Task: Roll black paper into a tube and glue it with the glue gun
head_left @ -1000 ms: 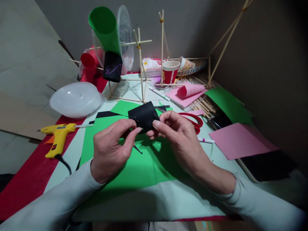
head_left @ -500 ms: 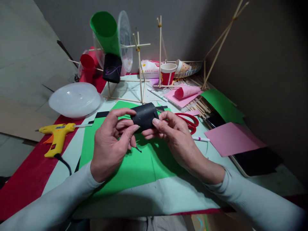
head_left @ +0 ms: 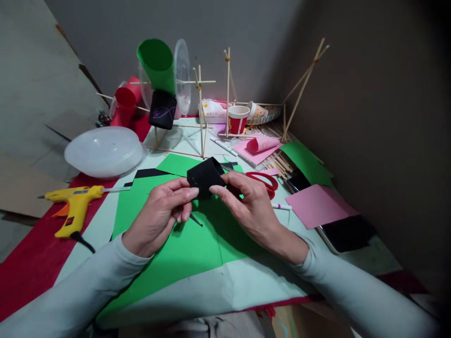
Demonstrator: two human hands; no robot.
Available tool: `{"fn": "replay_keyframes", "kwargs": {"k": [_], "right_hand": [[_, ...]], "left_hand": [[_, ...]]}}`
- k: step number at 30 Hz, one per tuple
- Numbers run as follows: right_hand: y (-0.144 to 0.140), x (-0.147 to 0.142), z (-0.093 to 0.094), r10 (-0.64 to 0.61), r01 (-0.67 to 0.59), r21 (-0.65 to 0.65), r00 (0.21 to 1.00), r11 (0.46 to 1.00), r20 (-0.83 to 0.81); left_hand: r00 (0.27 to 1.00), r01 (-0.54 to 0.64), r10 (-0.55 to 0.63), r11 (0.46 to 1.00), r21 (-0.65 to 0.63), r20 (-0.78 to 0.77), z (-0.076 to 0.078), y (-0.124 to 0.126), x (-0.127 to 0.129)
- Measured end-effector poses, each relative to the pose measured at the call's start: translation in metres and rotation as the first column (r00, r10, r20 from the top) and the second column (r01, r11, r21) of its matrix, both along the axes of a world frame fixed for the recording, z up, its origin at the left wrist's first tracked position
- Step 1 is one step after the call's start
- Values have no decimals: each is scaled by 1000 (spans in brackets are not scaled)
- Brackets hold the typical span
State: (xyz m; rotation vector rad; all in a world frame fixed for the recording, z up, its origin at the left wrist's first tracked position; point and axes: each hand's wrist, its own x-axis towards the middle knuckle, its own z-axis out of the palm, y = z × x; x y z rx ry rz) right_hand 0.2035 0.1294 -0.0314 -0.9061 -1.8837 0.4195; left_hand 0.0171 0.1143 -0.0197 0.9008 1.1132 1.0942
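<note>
Between my two hands is a black paper tube (head_left: 205, 177), held above the green paper sheets (head_left: 190, 249). My left hand (head_left: 160, 209) pinches its left edge between thumb and fingers. On the opposite side my right hand (head_left: 246, 202) grips it, thumb in front and fingers behind. The tube's open end tilts up and to the right. Under my left fingers a thin black strip (head_left: 196, 219) shows against the green. Red-handled scissors (head_left: 264, 183) lie just beyond my right hand, their blades partly hidden.
A yellow glue gun (head_left: 79, 204) and a translucent plastic bowl (head_left: 104, 152) are on the left. Behind stands a stick frame (head_left: 201, 117) carrying a green paper tube (head_left: 157, 65). A red paper cup (head_left: 237, 119), pink paper (head_left: 320, 206) and wooden sticks (head_left: 276, 166) are toward the right.
The black tube has turned from lying nearly level to tilted, its open end now showing at the upper right. My left fingers have closed to a pinch at its edge. The whole view has shifted slightly.
</note>
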Motion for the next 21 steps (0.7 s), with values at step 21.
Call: {"fn": "replay_keyframes", "kwargs": {"k": [21], "right_hand": [[-24,38,22,104,-99,-53,628,994,771]], "left_hand": [[625,346,1,896,278,-780,-11,-5,-3]]}}
